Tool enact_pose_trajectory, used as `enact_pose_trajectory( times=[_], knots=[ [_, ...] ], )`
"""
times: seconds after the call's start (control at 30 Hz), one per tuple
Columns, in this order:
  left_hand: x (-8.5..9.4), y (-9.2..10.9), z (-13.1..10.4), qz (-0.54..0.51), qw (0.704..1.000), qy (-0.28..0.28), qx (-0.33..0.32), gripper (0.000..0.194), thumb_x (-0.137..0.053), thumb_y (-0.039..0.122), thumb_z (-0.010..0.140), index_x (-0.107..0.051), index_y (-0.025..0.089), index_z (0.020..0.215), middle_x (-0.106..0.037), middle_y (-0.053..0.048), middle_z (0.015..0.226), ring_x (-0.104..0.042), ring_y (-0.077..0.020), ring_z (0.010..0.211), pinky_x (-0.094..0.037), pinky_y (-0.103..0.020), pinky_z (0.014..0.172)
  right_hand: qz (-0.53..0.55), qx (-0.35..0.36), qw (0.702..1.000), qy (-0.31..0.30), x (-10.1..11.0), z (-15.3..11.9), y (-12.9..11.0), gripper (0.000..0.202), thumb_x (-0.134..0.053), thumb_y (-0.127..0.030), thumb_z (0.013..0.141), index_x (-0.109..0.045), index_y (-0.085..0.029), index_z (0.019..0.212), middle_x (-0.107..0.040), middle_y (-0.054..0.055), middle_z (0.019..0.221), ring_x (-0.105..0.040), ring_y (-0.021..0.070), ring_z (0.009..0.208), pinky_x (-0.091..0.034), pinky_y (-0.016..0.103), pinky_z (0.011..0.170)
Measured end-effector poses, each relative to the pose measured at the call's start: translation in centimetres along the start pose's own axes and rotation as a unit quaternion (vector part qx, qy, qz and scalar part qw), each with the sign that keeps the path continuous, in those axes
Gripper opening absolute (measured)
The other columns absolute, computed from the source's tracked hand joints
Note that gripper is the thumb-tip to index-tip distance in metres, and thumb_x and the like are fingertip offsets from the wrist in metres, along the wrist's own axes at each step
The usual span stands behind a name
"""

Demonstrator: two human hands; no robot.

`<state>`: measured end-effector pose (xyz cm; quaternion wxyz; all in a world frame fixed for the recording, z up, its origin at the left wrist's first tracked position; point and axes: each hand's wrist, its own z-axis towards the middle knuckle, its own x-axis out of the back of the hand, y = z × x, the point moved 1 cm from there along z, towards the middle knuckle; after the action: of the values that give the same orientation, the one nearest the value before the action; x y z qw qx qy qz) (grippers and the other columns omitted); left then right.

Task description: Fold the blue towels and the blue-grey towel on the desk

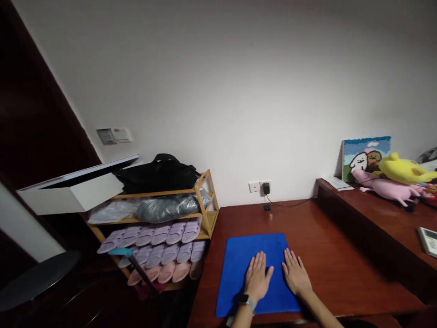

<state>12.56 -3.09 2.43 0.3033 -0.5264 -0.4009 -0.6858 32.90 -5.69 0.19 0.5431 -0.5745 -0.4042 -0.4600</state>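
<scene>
On the reddish-brown wooden desk (341,264): Palm Placement

Head view: a blue, flat, rectangular mat (273,291) lies near the desk's front edge. The left hand (258,277) rests palm-down on it; the right hand (296,275) straddles its right edge (presumably for steadying). Fingers extend, mostly close together, clamping nothing.

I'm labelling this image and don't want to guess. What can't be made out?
All in the head view:
Palms of the left hand and right hand: turned down, out of sight.
Flat blue rectangular mat: partly covered by the hands.
Black fabric bag: its cloth hides any contents.
White paper sheets: any writing is too small.
Pale rectangular device: cut off by the right edge.
</scene>
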Motion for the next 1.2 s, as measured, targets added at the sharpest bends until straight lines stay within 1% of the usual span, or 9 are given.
enact_pose_trajectory(
  times=[0.13, 0.23, 0.53, 0.67, 0.77, 0.87, 0.97, 1.03, 1.2],
  knots=[
    [1.9, -8.4, -4.2, 0.040, 0.993, 0.023, 0.107, 0.073, -0.019, 0.059, 0.108, -0.031, 0.014, 0.165, -0.031, -0.012, 0.171, -0.028, -0.0276, 0.159, -0.028, -0.052, 0.130, -0.001, -0.011, 1.000, 0.002, -0.1, 0.1, -0.1, 0.070, -0.016, -0.044, 0.105, -0.024, -0.010, 0.166, -0.023, 0.006, 0.173, -0.020, 0.0244, 0.161, -0.015, 0.048, 0.132],
    [2.5, -12.1, -6.8, 0.062, 0.987, 0.047, 0.142, 0.070, -0.021, 0.055, 0.109, -0.030, 0.015, 0.165, -0.030, -0.011, 0.171, -0.029, -0.0262, 0.159, -0.030, -0.051, 0.130, 0.001, -0.014, 1.000, 0.002, 0.4, 0.2, -0.4, 0.070, -0.018, -0.043, 0.105, -0.026, -0.010, 0.166, -0.024, 0.006, 0.172, -0.021, 0.0246, 0.161, -0.016, 0.048, 0.132],
    [3.1, -12.4, -7.9, 0.094, 0.984, 0.064, 0.141, 0.062, -0.026, 0.044, 0.109, -0.036, 0.015, 0.163, -0.035, -0.010, 0.169, -0.033, -0.0247, 0.157, -0.032, -0.047, 0.129, 0.002, -0.025, 0.999, 0.040, 0.2, -4.2, -0.1, 0.070, -0.019, -0.047, 0.105, -0.032, -0.013, 0.165, -0.029, 0.007, 0.171, -0.025, 0.0279, 0.160, -0.020, 0.052, 0.131],
    [3.2, -10.4, -7.6, 0.112, 0.981, 0.121, 0.099, 0.060, -0.029, 0.038, 0.108, -0.032, 0.017, 0.165, -0.039, -0.009, 0.168, -0.037, -0.0250, 0.156, -0.034, -0.050, 0.128, 0.012, -0.013, 0.999, 0.048, -1.6, -7.1, 0.6, 0.069, -0.023, -0.049, 0.104, -0.036, -0.016, 0.164, -0.030, 0.005, 0.170, -0.026, 0.0277, 0.160, -0.022, 0.052, 0.131],
    [2.1, -5.3, -6.9, 0.098, 0.984, 0.148, 0.011, 0.061, -0.030, 0.036, 0.110, -0.019, 0.021, 0.168, -0.034, -0.006, 0.171, -0.034, -0.0231, 0.157, -0.036, -0.047, 0.128, 0.013, -0.011, 0.999, 0.047, -1.8, -7.7, 0.4, 0.068, -0.023, -0.048, 0.105, -0.035, -0.016, 0.164, -0.028, 0.005, 0.171, -0.024, 0.0273, 0.160, -0.019, 0.052, 0.132],
    [0.4, 0.3, -6.4, 0.063, 0.988, 0.108, -0.088, 0.063, -0.033, 0.042, 0.110, -0.014, 0.026, 0.168, -0.030, -0.002, 0.172, -0.034, -0.0208, 0.157, -0.037, -0.042, 0.128, 0.025, -0.010, 0.998, 0.059, -1.6, -7.6, 0.3, 0.067, -0.024, -0.050, 0.105, -0.036, -0.018, 0.164, -0.030, 0.005, 0.170, -0.025, 0.0278, 0.160, -0.021, 0.053, 0.131],
    [-1.0, 1.6, -6.5, 0.038, 0.993, 0.064, -0.090, 0.062, -0.031, 0.048, 0.110, -0.022, 0.026, 0.167, -0.032, -0.001, 0.171, -0.037, -0.0210, 0.156, -0.036, -0.042, 0.128, 0.033, -0.002, 0.996, 0.078, -2.0, -7.3, 0.5, 0.065, -0.026, -0.049, 0.105, -0.040, -0.021, 0.162, -0.033, 0.005, 0.169, -0.028, 0.0287, 0.159, -0.024, 0.055, 0.130],
    [-1.3, -0.6, -7.3, 0.042, 0.997, 0.049, -0.043, 0.061, -0.030, 0.049, 0.109, -0.031, 0.025, 0.165, -0.036, -0.002, 0.169, -0.039, -0.0229, 0.155, -0.038, -0.045, 0.127, 0.035, 0.004, 0.995, 0.091, -2.6, -7.2, 0.7, 0.064, -0.026, -0.048, 0.105, -0.042, -0.023, 0.162, -0.034, 0.004, 0.169, -0.031, 0.0294, 0.158, -0.026, 0.056, 0.129],
    [-1.1, -11.1, -12.0, 0.088, 0.989, 0.062, 0.097, 0.058, -0.031, 0.043, 0.107, -0.045, 0.025, 0.160, -0.038, -0.004, 0.168, -0.039, -0.0252, 0.154, -0.040, -0.048, 0.125, 0.049, -0.001, 0.993, 0.111, -3.5, -6.8, 1.0, 0.063, -0.030, -0.049, 0.104, -0.044, -0.026, 0.161, -0.038, 0.003, 0.167, -0.035, 0.0311, 0.156, -0.029, 0.058, 0.128]
  ],
)
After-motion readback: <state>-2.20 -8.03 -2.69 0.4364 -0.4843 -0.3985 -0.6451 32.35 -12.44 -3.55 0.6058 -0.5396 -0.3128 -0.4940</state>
